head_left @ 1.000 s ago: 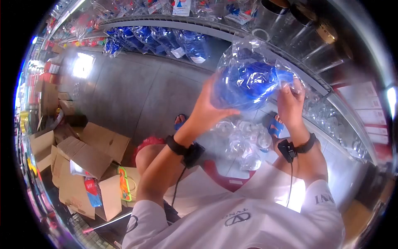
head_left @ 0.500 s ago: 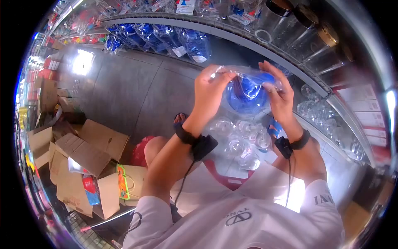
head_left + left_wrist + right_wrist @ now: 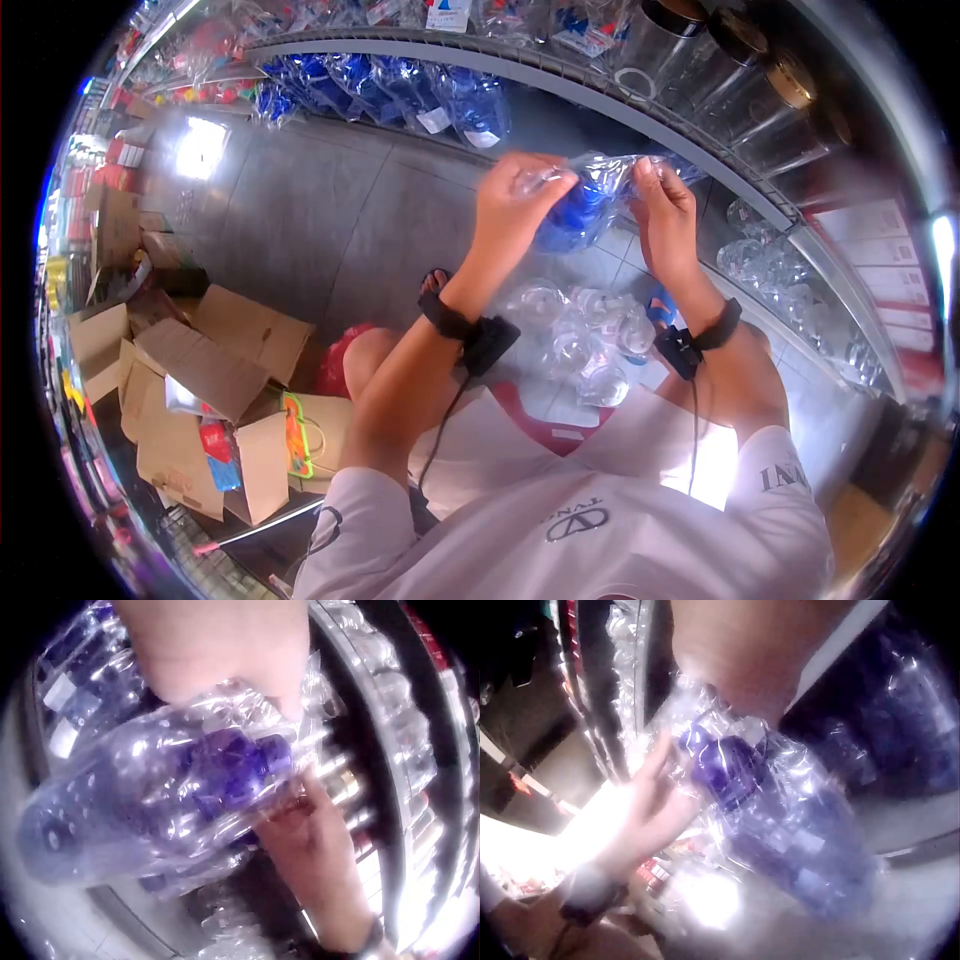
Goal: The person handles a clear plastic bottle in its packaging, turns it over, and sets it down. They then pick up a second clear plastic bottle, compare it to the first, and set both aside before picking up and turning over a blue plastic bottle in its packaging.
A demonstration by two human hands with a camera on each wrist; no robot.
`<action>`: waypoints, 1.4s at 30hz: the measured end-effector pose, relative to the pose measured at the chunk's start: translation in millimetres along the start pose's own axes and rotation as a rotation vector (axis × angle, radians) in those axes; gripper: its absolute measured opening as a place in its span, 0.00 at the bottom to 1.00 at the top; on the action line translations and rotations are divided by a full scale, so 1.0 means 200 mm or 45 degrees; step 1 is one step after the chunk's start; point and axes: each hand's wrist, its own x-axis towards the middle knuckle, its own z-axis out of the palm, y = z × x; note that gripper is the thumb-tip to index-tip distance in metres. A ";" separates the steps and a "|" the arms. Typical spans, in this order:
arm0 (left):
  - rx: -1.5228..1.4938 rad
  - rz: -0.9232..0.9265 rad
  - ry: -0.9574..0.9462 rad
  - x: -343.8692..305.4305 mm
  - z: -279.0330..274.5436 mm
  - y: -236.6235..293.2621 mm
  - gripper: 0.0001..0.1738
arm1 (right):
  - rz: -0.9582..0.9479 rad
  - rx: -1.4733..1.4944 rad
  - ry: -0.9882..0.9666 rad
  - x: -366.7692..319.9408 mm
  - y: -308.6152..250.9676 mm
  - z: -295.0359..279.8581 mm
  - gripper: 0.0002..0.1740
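Note:
A blue bottle-like item [image 3: 580,215] inside a clear plastic bag hangs below both hands in the head view. My left hand [image 3: 510,205] pinches the bag's upper edge on the left, thumb against fingers. On the other side my right hand [image 3: 664,215] pinches the same edge between thumb and fingers. In the left wrist view the bagged blue item [image 3: 150,787] lies slanted, its darker blue top close to both hands. The right wrist view shows the wrapped item [image 3: 802,840] stretching away from the hands.
Clear plastic items [image 3: 580,340] stand on the floor between the feet. Open cardboard boxes [image 3: 210,400] sit at the left. Shelves ahead hold bagged blue items [image 3: 400,95] and lidded jars [image 3: 770,90]; more clear items [image 3: 770,275] lie on the lower right shelf.
The bagged blue item has gone from held up at its sides to hanging under the hands. Both hands have shifted to the bag's edge, and the right fingers have closed on it.

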 end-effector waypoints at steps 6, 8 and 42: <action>-0.016 0.196 -0.018 -0.03 0.11 0.00 0.15 | 0.149 0.050 0.132 0.01 0.01 -0.01 0.11; 0.023 -0.008 -0.123 -0.03 0.07 -0.01 0.14 | 0.185 0.015 0.149 0.00 0.00 -0.02 0.10; -0.027 0.025 0.250 0.02 0.00 0.02 0.13 | 0.095 -0.341 0.221 0.00 -0.05 -0.04 0.20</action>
